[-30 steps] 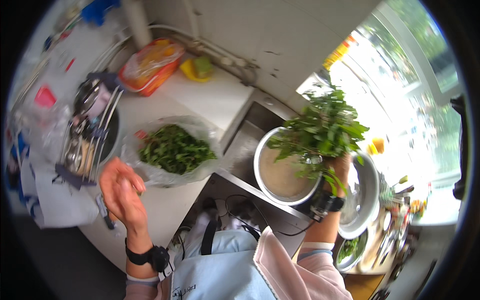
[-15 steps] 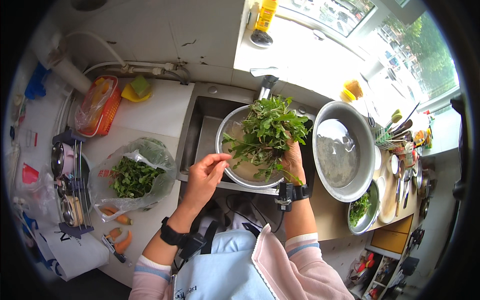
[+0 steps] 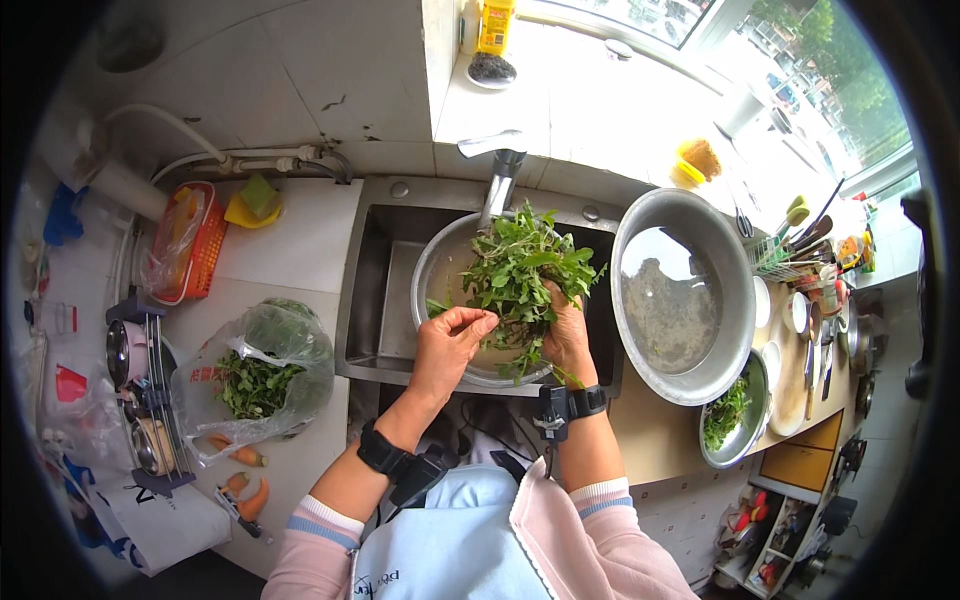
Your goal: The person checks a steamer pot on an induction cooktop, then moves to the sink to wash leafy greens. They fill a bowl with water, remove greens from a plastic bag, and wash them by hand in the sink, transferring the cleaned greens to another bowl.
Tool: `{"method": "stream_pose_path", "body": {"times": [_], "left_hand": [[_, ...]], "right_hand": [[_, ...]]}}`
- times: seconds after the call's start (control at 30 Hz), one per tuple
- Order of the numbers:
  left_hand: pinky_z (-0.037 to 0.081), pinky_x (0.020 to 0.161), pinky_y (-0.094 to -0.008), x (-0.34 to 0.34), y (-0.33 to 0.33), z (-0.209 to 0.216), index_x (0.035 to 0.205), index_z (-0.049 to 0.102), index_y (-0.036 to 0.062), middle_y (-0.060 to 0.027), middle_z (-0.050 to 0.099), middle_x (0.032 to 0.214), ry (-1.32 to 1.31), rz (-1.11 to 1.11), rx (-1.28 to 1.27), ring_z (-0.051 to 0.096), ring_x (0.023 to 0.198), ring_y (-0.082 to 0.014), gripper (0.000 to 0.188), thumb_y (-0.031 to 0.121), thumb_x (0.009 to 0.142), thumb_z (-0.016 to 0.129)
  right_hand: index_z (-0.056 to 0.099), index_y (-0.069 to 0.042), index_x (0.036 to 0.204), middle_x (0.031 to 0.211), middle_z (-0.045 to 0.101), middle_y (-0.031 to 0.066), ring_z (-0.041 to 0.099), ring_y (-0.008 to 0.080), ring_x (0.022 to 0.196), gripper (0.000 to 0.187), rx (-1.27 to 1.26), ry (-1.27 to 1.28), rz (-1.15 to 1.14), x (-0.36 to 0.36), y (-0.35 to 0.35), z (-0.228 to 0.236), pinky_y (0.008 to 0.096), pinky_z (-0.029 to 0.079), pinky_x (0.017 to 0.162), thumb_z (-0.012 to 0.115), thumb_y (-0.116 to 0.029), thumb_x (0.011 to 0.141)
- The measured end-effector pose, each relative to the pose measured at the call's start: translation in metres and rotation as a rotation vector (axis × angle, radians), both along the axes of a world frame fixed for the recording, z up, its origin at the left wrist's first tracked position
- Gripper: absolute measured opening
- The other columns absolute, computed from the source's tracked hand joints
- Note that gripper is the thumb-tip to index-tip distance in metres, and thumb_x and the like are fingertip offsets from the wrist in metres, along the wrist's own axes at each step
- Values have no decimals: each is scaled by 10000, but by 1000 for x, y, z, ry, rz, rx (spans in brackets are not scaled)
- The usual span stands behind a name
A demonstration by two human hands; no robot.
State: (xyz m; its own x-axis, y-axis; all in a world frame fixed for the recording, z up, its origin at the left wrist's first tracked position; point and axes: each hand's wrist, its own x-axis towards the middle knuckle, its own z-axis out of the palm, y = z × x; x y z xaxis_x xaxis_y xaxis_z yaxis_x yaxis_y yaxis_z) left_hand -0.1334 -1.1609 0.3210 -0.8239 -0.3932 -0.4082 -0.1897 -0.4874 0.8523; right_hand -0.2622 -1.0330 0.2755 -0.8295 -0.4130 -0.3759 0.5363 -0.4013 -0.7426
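My right hand (image 3: 568,335) is closed round a big bunch of leafy greens (image 3: 530,270), holding it up over a metal basin (image 3: 432,262) in the sink. At the bunch's left side, the fingers of my left hand (image 3: 450,345) are pinched together; what they grip is too small to make out. A leaf pokes out beside those fingertips. Most of the basin's inside is hidden by the greens and my hands. The tap (image 3: 498,185) stands just behind the bunch.
A large metal basin of water (image 3: 735,290) stands right of the sink (image 3: 365,300), with a bowl of greens (image 3: 725,415) nearer me. On the left counter lie a plastic bag of greens (image 3: 260,385), carrots (image 3: 252,500) and a peeler (image 3: 240,520). An orange basket (image 3: 205,245) stands behind.
My left hand has moved right to the bunch, its fingertips now at the stems. The right hand still holds the greens. The whole view has shifted slightly.
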Motion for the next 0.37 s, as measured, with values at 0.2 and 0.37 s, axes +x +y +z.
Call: {"method": "stream_pose_path", "body": {"times": [0.2,0.37], "left_hand": [[384,525,-176,5,0,-5,943,649,25,23,582,708,189,116,-1,498,589,-37,139,152,892,678],[437,573,-185,6,-21,-8,1004,625,32,-59,697,950,202,173,-22,551,632,-55,173,181,918,642]], "right_hand": [[522,-39,1211,1088,618,72,631,197,929,372,30,13,-23,-4,4,-9,352,557,776,648,-148,879],[514,-26,1227,1120,604,84,612,210,974,408,32,-43,-15,-10,7,-18,375,542,820,657,-142,863]]}}
